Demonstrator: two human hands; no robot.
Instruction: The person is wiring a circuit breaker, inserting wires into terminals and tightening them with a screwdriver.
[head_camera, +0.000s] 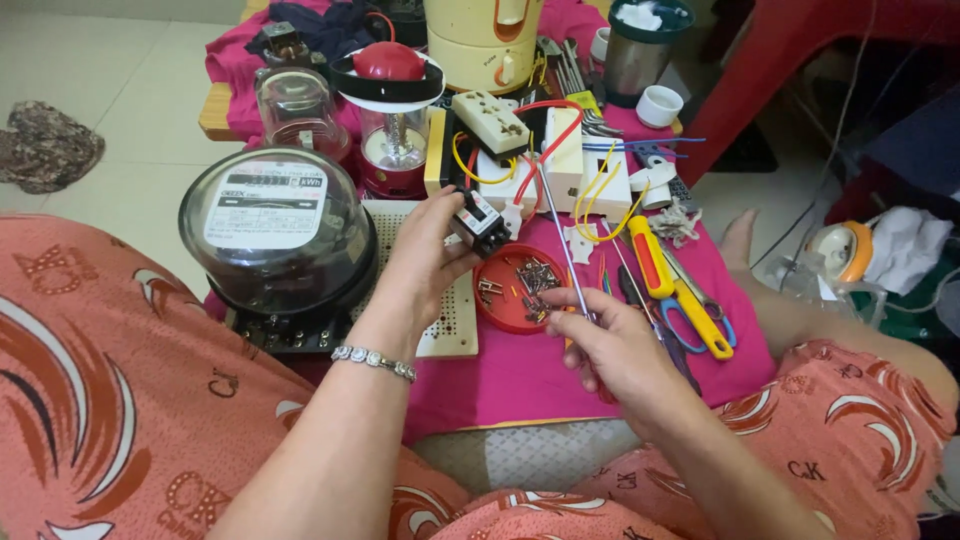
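Note:
My left hand (420, 262) grips a small black circuit breaker (478, 222) with red and yellow wires running to a white switch board (566, 160). My right hand (612, 345) holds a long thin screwdriver (556, 222), its shaft pointing up toward the breaker. Between the hands sits a round red lid (505, 305) filled with several screws. A silver bracelet is on my left wrist.
A large round electricity meter (278, 232) stands at left on a perforated white board (452, 320). A red lantern (392, 110), a yellow-handled screwdriver (668, 282), blue scissors (690, 335) and a cream socket block (490, 120) lie on the pink cloth (530, 375).

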